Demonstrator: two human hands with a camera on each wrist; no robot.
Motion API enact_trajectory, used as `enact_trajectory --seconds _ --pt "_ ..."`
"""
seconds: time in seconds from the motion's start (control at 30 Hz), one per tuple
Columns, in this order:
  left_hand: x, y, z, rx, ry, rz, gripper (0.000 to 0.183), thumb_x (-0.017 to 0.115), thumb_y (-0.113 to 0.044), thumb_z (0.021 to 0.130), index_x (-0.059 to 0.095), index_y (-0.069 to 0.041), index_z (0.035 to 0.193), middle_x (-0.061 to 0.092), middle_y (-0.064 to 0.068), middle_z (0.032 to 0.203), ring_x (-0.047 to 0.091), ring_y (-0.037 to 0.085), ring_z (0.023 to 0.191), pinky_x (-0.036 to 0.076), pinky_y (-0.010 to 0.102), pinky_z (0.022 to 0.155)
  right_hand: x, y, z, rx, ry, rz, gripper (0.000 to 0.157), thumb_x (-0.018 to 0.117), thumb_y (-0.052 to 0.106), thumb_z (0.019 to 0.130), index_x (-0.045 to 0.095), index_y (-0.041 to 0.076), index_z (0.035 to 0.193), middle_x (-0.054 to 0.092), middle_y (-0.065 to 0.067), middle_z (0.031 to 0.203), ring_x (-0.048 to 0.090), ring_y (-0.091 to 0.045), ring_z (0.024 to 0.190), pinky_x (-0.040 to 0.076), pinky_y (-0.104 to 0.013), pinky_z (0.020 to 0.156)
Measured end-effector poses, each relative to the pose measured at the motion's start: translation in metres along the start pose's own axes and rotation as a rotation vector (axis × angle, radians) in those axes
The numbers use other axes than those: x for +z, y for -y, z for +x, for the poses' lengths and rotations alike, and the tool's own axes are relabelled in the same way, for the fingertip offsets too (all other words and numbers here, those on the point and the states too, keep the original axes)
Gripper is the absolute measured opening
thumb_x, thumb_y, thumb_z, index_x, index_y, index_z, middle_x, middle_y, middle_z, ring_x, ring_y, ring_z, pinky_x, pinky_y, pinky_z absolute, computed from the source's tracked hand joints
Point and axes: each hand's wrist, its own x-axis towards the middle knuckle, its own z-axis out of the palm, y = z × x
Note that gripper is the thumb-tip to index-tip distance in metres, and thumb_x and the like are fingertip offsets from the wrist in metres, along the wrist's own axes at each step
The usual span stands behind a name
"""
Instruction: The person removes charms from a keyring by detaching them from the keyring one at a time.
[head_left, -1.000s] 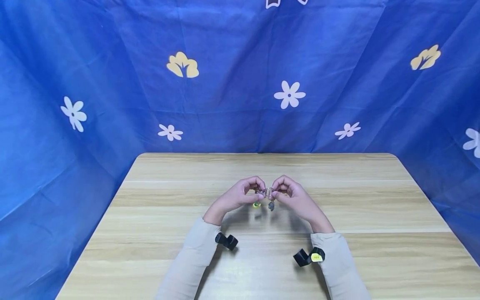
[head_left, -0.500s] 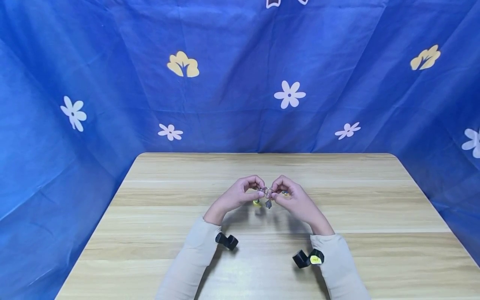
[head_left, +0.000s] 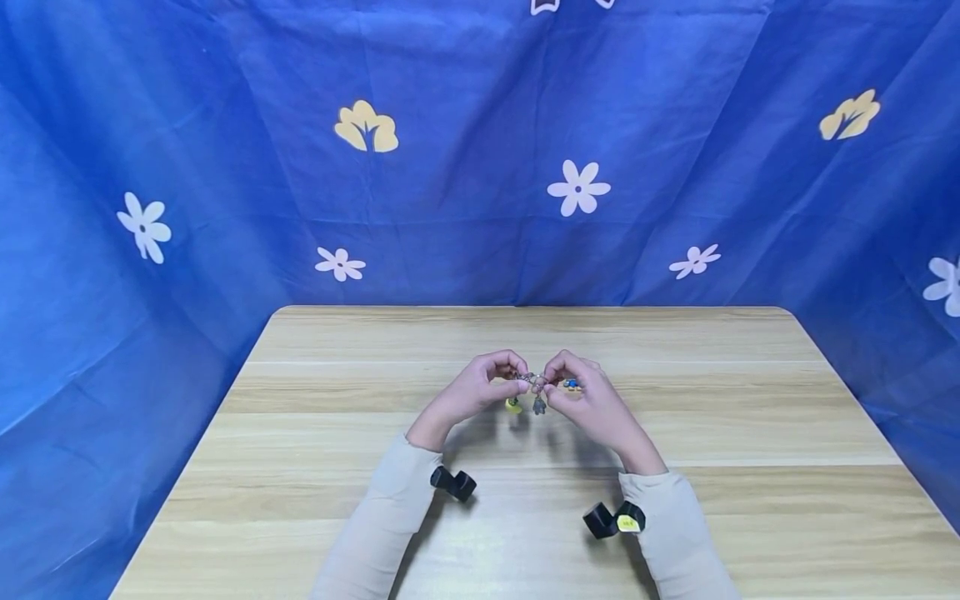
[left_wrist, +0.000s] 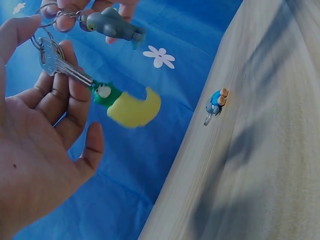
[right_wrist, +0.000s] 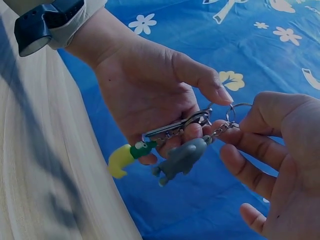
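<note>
My left hand [head_left: 480, 387] pinches a key ring [left_wrist: 35, 42] that bears a metal key [left_wrist: 65, 65] and a green-and-yellow charm [left_wrist: 132, 107], which dangles below. My right hand [head_left: 596, 400] faces it, thumb and forefinger pinching a metal ring [right_wrist: 242, 105]. From that ring's short chain [right_wrist: 222, 128] hangs a grey animal-shaped charm [right_wrist: 182, 157]. Both hands are raised above the table with their fingertips close together. Whether the two rings are linked is too small to tell. A small blue figure charm [left_wrist: 216, 102] lies on the table, partly behind my right hand in the head view.
The wood-grain table [head_left: 300, 467] spreads around both hands. Blue cloth with flowers [head_left: 450, 208] hangs behind it and at the sides. A black wrist camera [head_left: 453, 483] sits on the left sleeve, another black camera [head_left: 611, 518] on the right one.
The grey charm sways slightly as my right fingers shift at the ring. More of the blue figure shows beside my right hand. My left hand stays nearly in place.
</note>
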Motion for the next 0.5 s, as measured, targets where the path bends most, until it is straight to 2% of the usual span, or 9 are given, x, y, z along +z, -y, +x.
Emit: enact_trajectory --seconds 0.27,0.4,0.5 --pt "0.0008 -0.0021 -0.0005 0.019 -0.04 -0.009 0.021 0.062 -0.015 0.085 0.06 0.0 0.1 0.059 -0.002 0.093 0.055 0.015 0.092 0.044 0.036 0.089 0.0038 0.0047 -0.001 0.002 -0.058 -0.082 0.013 0.064 0.001 0.08 0.059 0.011 0.088 0.071 -0.002 0.087 0.061 -0.021 0.091 0.03 -0.048 0.101" --pt "0.0029 -0.0031 0.0002 0.032 -0.085 -0.03 0.019 0.063 -0.013 0.086 0.06 0.0 0.099 0.059 -0.004 0.094 0.055 0.014 0.093 0.045 0.038 0.087 0.0062 0.0058 -0.0014 0.016 -0.107 -0.112 0.013 0.065 0.003 0.081 0.059 0.012 0.088 0.07 -0.001 0.087 0.057 -0.023 0.094 0.028 -0.045 0.1" --pt "0.0049 -0.0042 0.001 0.044 -0.117 -0.056 0.02 0.064 -0.012 0.086 0.06 0.001 0.1 0.059 -0.005 0.094 0.055 0.014 0.094 0.045 0.035 0.085 0.0074 0.0063 -0.0013 -0.019 -0.146 -0.149 0.013 0.064 0.003 0.081 0.059 0.012 0.088 0.067 -0.001 0.085 0.056 -0.02 0.09 0.028 -0.042 0.097"
